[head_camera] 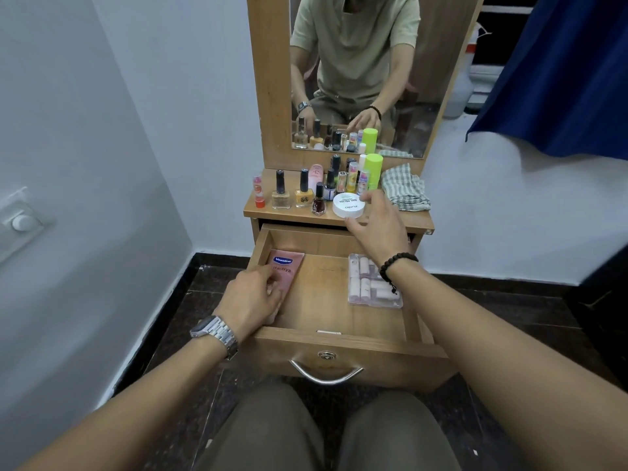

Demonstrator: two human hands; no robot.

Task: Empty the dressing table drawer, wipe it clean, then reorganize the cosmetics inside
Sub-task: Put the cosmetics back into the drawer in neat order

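The wooden drawer (339, 346) of the dressing table is pulled out over my knees. At its left side lies a pink Vaseline tube (289, 266); my left hand (253, 297) lies over the tube's lower end with fingers curled on it. A clear plastic case of small tubes (367, 287) lies at the drawer's right side, partly under my right wrist. My right hand (377, 226) reaches over the drawer to the tabletop, where thumb and fingers hold a white round jar (347, 205) by its edge.
On the tabletop (401, 220) stand several nail polish bottles (303, 193), an orange lipstick (259, 192), small tubes and a green-capped bottle (373, 171). A folded checked cloth (404, 192) lies at the right. The mirror (356, 73) rises behind. A blue curtain (560, 69) hangs at the right.
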